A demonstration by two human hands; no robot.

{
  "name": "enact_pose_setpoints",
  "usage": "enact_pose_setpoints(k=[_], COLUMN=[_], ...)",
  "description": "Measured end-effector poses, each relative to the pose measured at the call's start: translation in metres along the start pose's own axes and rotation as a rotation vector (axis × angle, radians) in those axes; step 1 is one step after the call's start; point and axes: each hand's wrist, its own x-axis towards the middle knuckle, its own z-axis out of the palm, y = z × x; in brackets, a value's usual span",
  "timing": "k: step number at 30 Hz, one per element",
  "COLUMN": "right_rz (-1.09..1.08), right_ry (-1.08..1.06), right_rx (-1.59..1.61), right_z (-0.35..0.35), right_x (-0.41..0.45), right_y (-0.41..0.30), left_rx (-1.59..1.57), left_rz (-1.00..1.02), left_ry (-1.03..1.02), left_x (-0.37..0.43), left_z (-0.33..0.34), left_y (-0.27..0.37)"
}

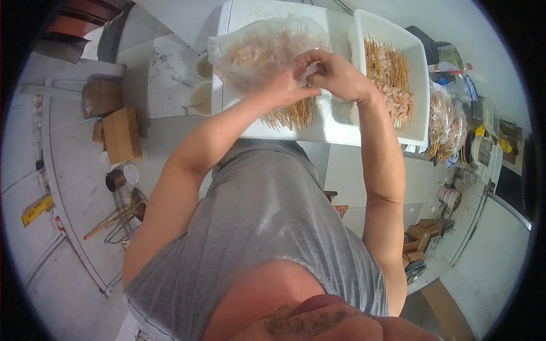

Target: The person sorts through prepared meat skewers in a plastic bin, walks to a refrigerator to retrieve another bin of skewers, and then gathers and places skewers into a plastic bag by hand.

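Note:
A clear plastic bag (251, 47) holding skewered pale meat lies on the white table (337, 123). My left hand (288, 87) grips the bag's near right part, its thumb stretched toward my other hand. With bent fingers, my right hand (341, 76) pinches the bag's edge beside it. Bare ends of bamboo skewers (294, 113) stick out below my left hand toward the table's front edge. Just right of my right hand stands a white plastic tub (422, 123) with rows of meat skewers (394, 100) inside. My fingers partly hide the gripped plastic.
Another bag of skewers (445, 119) lies right of the tub. Two buckets (200, 98) stand beyond the table's left side. Cardboard boxes (121, 134) sit on the floor at left, with more boxes (422, 234) at lower right.

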Motion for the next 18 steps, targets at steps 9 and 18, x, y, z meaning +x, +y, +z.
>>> enact_pose_setpoints(k=[9, 18], right_rz=[-0.255, -0.364], right_ry=[0.422, 0.731], right_rx=[0.388, -0.251], right_z=[0.046, 0.09], right_x=[-0.008, -0.003], right_y=[0.013, 0.098], left_rx=[0.106, -0.229], left_rz=[-0.023, -0.034], left_ry=[0.003, -0.111], left_x=[0.0, -0.007], left_z=[0.014, -0.013], left_y=[-0.005, -0.009])
